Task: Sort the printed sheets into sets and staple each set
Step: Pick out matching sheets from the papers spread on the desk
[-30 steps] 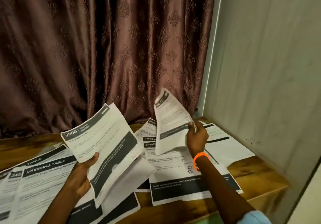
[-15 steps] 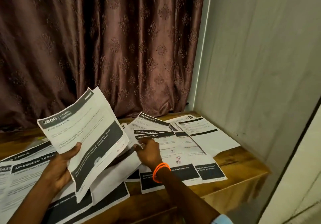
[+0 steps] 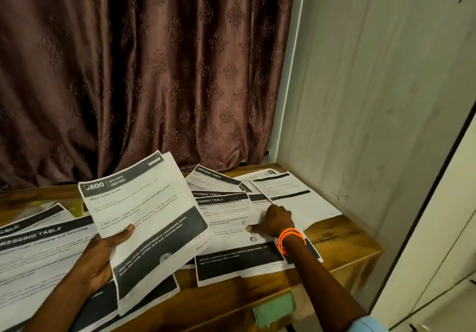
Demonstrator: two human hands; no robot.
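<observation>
Under the left forearm lie the "Dressing Table" sheets point(image 3: 38, 249), spread loose on the wooden table point(image 3: 342, 244). The left hand point(image 3: 103, 257) still holds up the "Kitchen" sheets point(image 3: 144, 218), thumb pressed across the front, fingers curled behind. Just right of that thumb, the fanned "Dressing Table" pile point(image 3: 231, 218) has gained the page the right hand point(image 3: 275, 222) was lifting a second ago. That hand now rests knuckles-up on the pile, fingers bent, thumb flat; I can't tell whether it pinches anything. Sorting goes on, I'd say; no stapler in sight.
</observation>
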